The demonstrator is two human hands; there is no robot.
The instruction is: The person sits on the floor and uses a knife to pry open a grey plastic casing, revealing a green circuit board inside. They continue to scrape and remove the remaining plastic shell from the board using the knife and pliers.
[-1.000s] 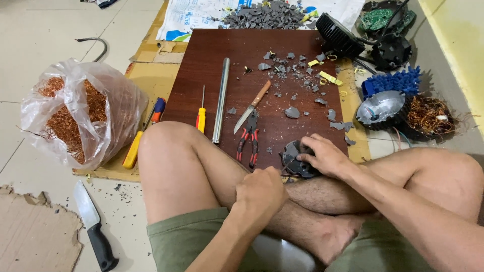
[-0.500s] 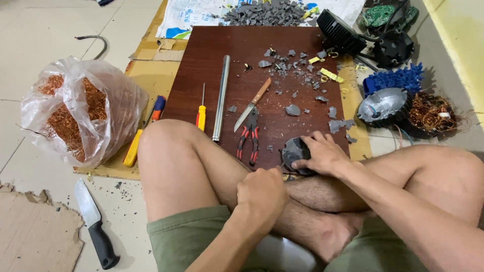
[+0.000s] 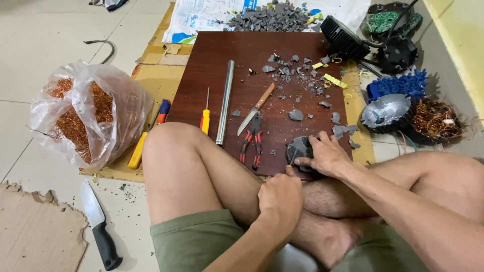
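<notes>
I sit cross-legged on the floor at a dark brown wooden board [image 3: 242, 60]. My right hand [image 3: 325, 153] grips a dark round metal part [image 3: 297, 149] at the board's near edge. My left hand [image 3: 280, 199] is closed in a fist just below that part, its thumb side close to it; what it holds is hidden. Red-handled pliers [image 3: 252, 141] lie left of the part, with a wooden-handled knife [image 3: 257, 108] above them. Grey broken fragments [image 3: 296, 115] are scattered over the board.
A metal rod [image 3: 225, 100] and a yellow screwdriver [image 3: 205, 118] lie on the board's left. A plastic bag of copper wire [image 3: 85, 113] stands at left, a black-handled knife [image 3: 98, 226] on the floor. A silver dome [image 3: 385, 111], blue part [image 3: 401, 83] and copper tangle [image 3: 436, 118] sit right.
My right hand has shifted slightly on the round part and turned it a little. My left fist has moved up closer to the part.
</notes>
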